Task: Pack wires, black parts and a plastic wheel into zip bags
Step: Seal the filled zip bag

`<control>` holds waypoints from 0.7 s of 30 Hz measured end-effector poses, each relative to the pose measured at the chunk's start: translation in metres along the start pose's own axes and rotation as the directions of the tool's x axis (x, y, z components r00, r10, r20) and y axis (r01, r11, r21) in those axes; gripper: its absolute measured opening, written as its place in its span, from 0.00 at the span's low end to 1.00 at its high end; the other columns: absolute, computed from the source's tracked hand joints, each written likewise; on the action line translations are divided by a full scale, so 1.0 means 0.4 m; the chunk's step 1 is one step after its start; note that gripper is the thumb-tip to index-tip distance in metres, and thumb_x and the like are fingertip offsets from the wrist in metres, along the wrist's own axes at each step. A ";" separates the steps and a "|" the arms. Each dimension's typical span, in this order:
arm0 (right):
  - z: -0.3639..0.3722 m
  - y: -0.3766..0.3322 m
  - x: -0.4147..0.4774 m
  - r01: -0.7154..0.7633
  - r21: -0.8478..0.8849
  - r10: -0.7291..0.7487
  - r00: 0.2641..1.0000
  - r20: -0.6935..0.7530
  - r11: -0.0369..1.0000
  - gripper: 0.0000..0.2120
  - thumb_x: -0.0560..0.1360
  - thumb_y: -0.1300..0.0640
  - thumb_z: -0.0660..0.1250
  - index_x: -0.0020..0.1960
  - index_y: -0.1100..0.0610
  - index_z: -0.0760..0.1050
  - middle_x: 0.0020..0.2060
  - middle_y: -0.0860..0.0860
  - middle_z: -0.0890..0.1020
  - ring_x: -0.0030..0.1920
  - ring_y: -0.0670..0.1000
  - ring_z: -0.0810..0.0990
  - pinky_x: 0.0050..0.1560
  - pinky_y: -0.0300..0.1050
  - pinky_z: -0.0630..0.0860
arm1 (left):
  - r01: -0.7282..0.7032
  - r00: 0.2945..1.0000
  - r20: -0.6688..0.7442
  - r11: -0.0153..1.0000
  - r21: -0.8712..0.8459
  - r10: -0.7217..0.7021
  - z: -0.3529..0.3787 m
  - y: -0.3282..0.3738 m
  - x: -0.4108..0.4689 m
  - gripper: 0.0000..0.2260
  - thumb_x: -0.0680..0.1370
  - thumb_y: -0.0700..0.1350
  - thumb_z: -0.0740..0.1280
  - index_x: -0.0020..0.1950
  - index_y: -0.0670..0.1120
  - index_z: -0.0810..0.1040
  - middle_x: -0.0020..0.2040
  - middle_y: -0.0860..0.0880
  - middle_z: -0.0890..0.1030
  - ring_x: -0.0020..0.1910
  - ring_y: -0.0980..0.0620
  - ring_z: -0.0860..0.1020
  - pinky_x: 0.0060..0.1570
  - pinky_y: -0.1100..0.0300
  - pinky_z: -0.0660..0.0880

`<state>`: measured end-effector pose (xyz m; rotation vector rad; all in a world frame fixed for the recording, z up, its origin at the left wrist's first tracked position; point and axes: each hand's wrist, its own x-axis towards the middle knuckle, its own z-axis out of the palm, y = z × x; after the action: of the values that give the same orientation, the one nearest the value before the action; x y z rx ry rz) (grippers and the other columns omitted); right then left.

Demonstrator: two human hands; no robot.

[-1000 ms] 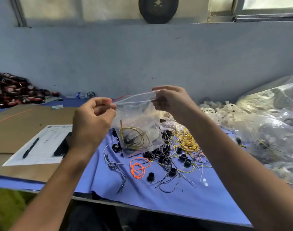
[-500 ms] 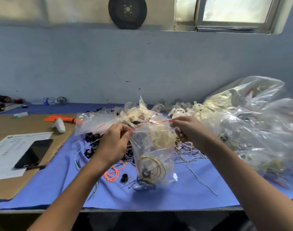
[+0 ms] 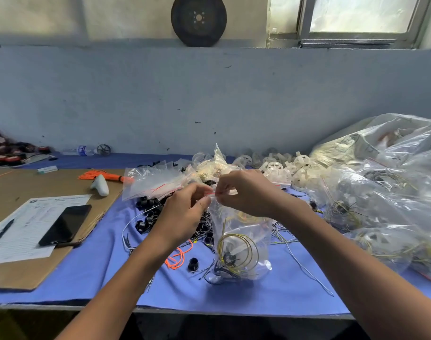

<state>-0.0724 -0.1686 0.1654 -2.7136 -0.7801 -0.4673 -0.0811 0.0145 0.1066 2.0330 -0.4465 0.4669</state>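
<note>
Over the blue bench (image 3: 91,273), left hand (image 3: 182,214) and right hand (image 3: 246,192) meet at the zip bag (image 3: 243,241) mouth, fingers (image 3: 205,200) of both pinching its red seal, likely pressing it closed. The bag stands on the bench, so the wires (image 3: 236,251) coiled inside sit low, clear of the seal.

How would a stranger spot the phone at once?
Start at the brown cardboard sheet on the left. A white printed paper form lies on it, and the black flat smartphone rests across that form's right edge. Unlike the thin black pen nearby, it is a wide slab.
</note>
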 end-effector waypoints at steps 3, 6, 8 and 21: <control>0.007 -0.003 -0.007 -0.004 0.064 0.004 1.000 0.003 0.998 0.06 0.74 0.51 0.69 0.49 0.50 0.82 0.46 0.46 0.85 0.49 0.49 0.81 0.54 0.50 0.77 | 0.009 1.000 -0.008 0.998 0.066 -0.009 -0.002 -0.005 -0.003 0.02 0.79 0.45 0.69 0.49 0.51 0.81 0.36 0.57 0.80 0.35 0.63 0.75 0.40 0.62 0.73; 0.010 -0.014 -0.009 0.019 0.090 -0.017 1.000 -0.023 0.996 0.07 0.74 0.51 0.69 0.48 0.52 0.82 0.45 0.47 0.85 0.48 0.50 0.82 0.51 0.49 0.78 | -0.045 0.998 -0.030 0.987 0.152 0.050 0.003 0.000 -0.009 0.03 0.80 0.48 0.68 0.47 0.52 0.79 0.31 0.59 0.76 0.31 0.63 0.73 0.32 0.68 0.65; 0.010 -0.019 -0.011 0.029 0.077 -0.026 0.998 -0.050 0.997 0.08 0.73 0.49 0.69 0.48 0.52 0.82 0.45 0.48 0.85 0.47 0.51 0.82 0.49 0.49 0.78 | -0.055 0.996 -0.055 0.986 0.159 0.064 0.006 0.006 -0.014 0.03 0.80 0.49 0.68 0.47 0.52 0.79 0.30 0.59 0.75 0.31 0.63 0.73 0.31 0.67 0.64; -0.013 0.058 -0.048 -0.102 -0.038 0.102 0.995 0.000 0.994 0.03 0.70 0.51 0.70 0.42 0.48 0.81 0.37 0.44 0.82 0.40 0.47 0.80 0.44 0.48 0.79 | 0.013 0.997 -0.074 0.995 0.095 -0.006 -0.016 -0.032 -0.024 0.04 0.80 0.49 0.68 0.46 0.51 0.79 0.34 0.57 0.78 0.34 0.61 0.74 0.38 0.59 0.71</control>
<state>-0.0762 -0.1983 0.1589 -2.7728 -0.6353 -0.4612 -0.0839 0.0272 0.0953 2.1007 -0.3760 0.5649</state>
